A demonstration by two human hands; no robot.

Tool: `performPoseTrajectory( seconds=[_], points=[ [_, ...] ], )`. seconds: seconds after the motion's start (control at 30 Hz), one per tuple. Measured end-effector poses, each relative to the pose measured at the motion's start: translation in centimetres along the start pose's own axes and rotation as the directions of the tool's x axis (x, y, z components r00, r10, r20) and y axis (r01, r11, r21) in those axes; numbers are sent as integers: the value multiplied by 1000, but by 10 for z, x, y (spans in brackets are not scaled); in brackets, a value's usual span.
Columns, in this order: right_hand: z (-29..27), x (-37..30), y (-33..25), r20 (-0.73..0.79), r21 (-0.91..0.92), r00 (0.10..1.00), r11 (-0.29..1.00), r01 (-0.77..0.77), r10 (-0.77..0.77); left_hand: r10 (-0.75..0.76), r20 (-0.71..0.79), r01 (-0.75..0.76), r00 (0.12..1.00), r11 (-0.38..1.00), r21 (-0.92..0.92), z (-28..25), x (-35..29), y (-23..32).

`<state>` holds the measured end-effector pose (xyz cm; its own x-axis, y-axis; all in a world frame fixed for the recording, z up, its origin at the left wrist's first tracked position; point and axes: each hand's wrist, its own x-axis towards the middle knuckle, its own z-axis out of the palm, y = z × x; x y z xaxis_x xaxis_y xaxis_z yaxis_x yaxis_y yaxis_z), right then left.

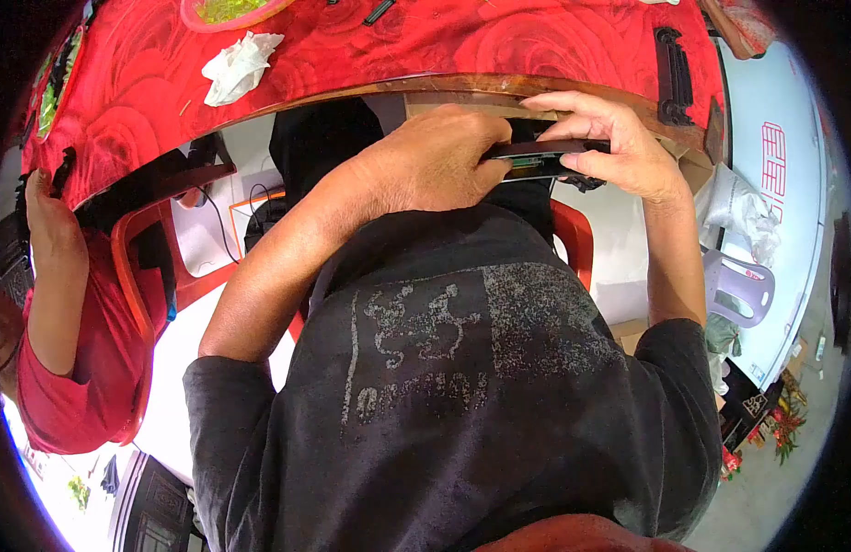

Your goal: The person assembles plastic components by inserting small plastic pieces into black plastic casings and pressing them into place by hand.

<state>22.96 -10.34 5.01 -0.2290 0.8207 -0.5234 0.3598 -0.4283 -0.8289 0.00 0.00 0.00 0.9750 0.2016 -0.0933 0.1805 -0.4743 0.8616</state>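
Note:
A long, dark plastic part [543,147] with a green strip along its inner side is between my two hands, just in front of the table's near edge and above my lap. My left hand [442,158] is closed around its left end, thumb along the near side. At the other end, my right hand [619,152] grips the part between the thumb and bent fingers, with the forefinger stretched out beyond it. A small black piece [584,182] shows beneath my right thumb. What my left fingers cover is hidden.
A red rose-patterned cloth covers the table [379,55]. On it are a crumpled tissue [240,69], a pink-rimmed bowl [230,20] and a black ribbed plastic part [674,78]. A co-worker's hand [53,225] is at the left, beside a red chair [131,239].

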Motion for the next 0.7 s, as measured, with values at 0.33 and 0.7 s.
performPoseTrajectory(
  seconds=[0.33,0.7],
  points=[
    [-20,0,19,-225,505,907,753,421,-355,-14,-321,-74,947,963,-260,5,7,12],
    [42,51,16,-568,759,721,87,646,-398,-139,-423,18,895,961,-277,16,19,20]
  ],
)
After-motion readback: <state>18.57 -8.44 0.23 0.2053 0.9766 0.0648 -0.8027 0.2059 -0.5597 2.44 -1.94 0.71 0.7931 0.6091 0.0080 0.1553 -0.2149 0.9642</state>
